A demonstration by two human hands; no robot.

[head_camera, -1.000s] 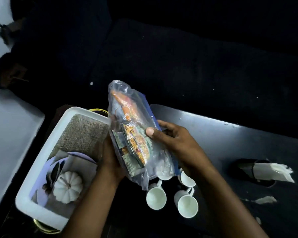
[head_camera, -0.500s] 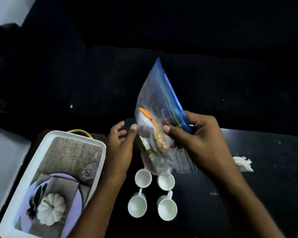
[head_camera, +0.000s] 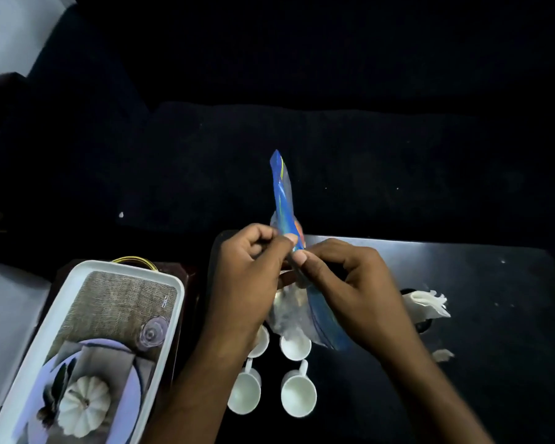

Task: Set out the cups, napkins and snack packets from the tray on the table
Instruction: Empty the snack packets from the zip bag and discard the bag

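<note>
Bench: dark glossy bench (head_camera: 494, 331); white printed plastic tray (head_camera: 20, 373) emptied.
Bag: clear blue-sealed zip bag (head_camera: 284, 200) of snack packets, turned edge-on since a second ago, held above four white cups (head_camera: 297, 346).
Hands: left hand (head_camera: 247, 274) and right hand (head_camera: 346, 293) are pinched on its seal; opening is judged next.

- Left hand (head_camera: 247, 277) and right hand (head_camera: 350, 290) pinch a blue-edged plastic bag (head_camera: 284, 200) at frame centre.
- Four white cups (head_camera: 297, 392) stand below on the table (head_camera: 494, 363).
- Tray (head_camera: 77, 270) lies lower left.

No legible text anywhere.
</note>
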